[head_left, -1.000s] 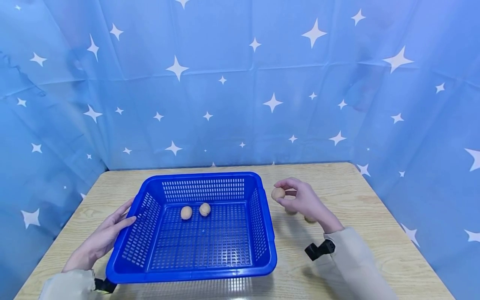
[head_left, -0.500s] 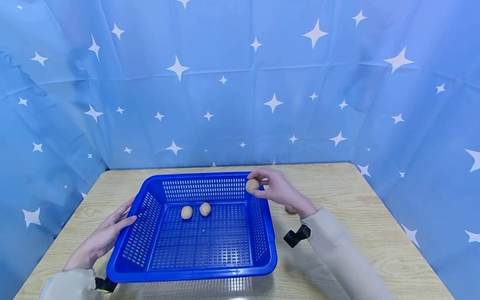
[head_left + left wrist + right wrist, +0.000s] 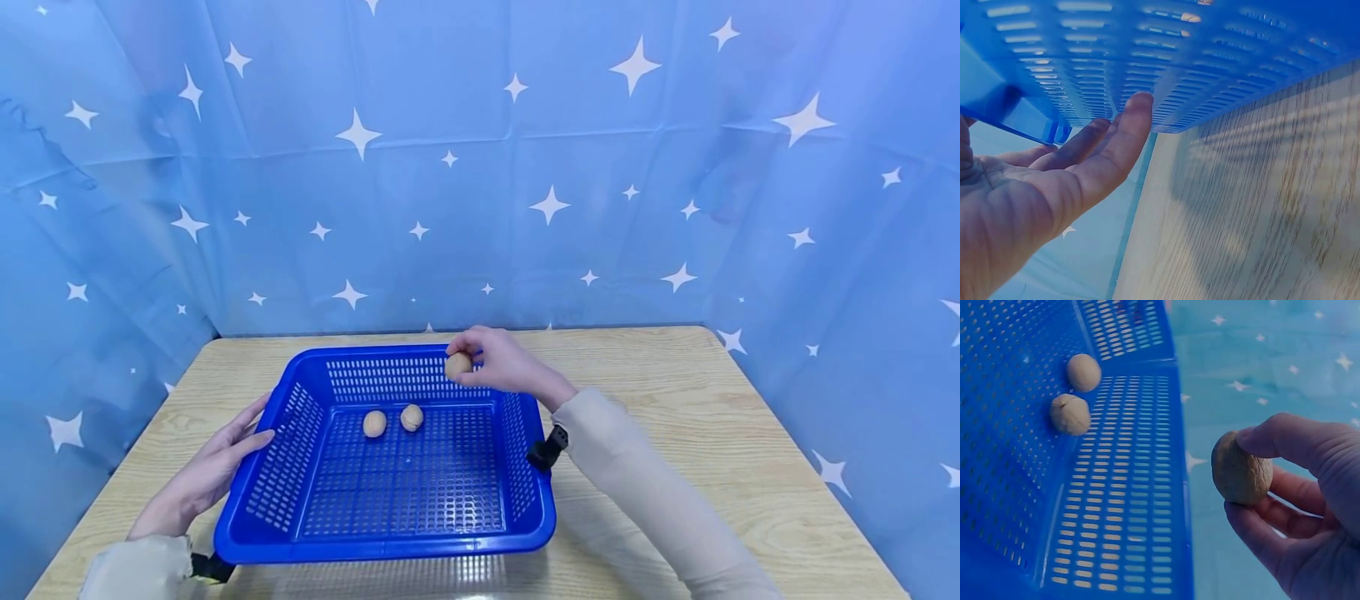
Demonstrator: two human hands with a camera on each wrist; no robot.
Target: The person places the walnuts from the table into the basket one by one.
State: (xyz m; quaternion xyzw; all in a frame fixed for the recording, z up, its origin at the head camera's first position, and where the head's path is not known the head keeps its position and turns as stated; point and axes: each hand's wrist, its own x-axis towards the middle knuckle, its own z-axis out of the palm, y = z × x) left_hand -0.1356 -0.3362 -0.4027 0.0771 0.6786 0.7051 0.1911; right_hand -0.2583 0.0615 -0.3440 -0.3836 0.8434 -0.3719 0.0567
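Note:
A blue plastic basket (image 3: 382,548) with slotted walls sits in front of me, two walnuts on its floor: one walnut (image 3: 374,423) left of the other walnut (image 3: 412,417). My left hand (image 3: 210,471) holds the basket's left side, thumb over the rim; in the left wrist view its fingers (image 3: 1129,134) lie against the outer wall. Above the far wall, toward the right, my right hand (image 3: 502,360) pinches a third walnut (image 3: 1241,467) between thumb and fingertips.
The basket stands on a wood-grain table (image 3: 675,400). Behind and at both sides hangs a blue curtain (image 3: 480,200) with white stars. A black wrist camera (image 3: 547,450) on the right sleeve overlaps the basket's right rim.
My right hand has carried its walnut leftward from beside the basket to over it. Other walnuts on the table at right have become hidden behind the right arm. The left hand stays put.

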